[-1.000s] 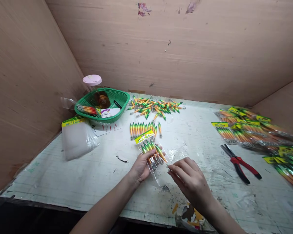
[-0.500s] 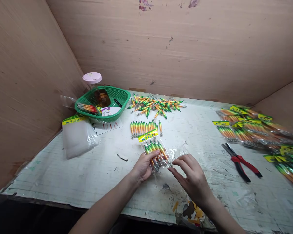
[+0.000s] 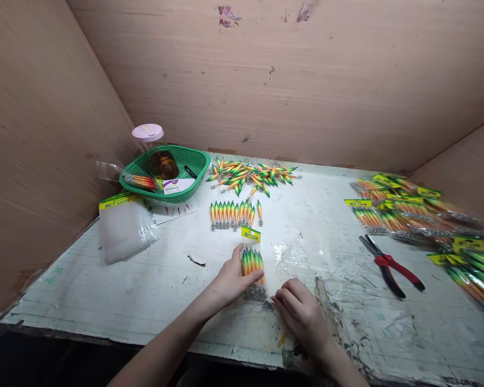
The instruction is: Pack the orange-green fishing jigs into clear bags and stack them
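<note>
Pressing a clear bag of green-orange fishing lures (image 3: 253, 262) flat on the bench (image 3: 145, 290), the left hand (image 3: 232, 279) is gripping its side while the right hand (image 3: 300, 312), fingers curled, is pinching its lower end.

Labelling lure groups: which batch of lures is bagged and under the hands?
The bagged lure pack with the yellow header, pinned between left hand and right hand. The lure row and loose lure pile lie unbagged behind it.
</note>
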Demonstrator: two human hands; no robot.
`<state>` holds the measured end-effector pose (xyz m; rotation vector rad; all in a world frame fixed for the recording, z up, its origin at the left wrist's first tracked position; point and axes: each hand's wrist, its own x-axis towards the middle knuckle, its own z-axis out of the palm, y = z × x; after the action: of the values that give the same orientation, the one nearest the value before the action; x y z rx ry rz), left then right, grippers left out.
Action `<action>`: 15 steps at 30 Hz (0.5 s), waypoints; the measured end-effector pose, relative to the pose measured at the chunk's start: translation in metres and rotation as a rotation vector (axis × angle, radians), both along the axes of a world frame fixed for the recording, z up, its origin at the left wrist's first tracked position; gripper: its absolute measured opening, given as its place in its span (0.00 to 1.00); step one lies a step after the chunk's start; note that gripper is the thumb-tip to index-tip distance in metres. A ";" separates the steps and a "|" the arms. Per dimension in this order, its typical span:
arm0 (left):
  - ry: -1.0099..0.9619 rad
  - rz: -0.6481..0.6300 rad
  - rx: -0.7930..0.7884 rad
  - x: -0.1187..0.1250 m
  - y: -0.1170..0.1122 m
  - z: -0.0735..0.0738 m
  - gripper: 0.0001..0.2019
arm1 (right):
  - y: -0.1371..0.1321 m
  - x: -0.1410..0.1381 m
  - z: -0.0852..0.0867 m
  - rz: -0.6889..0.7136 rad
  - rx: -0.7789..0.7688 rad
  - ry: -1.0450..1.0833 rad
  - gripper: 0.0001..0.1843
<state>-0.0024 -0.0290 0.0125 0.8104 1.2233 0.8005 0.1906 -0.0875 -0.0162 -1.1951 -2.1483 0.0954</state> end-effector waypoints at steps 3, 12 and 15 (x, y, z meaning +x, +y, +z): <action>0.468 0.018 0.226 -0.009 -0.016 0.005 0.39 | -0.001 0.005 -0.009 0.011 -0.032 0.015 0.09; 0.847 -0.459 0.545 -0.055 -0.052 -0.017 0.54 | -0.011 -0.022 -0.009 0.124 -0.123 0.049 0.05; 0.875 -0.536 0.633 -0.065 -0.047 -0.024 0.51 | -0.013 -0.040 -0.013 0.101 -0.138 0.045 0.07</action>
<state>-0.0677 -0.0757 -0.0112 2.0556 1.3898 0.3624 0.1509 -0.1001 -0.0293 -1.1487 -2.1912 0.3167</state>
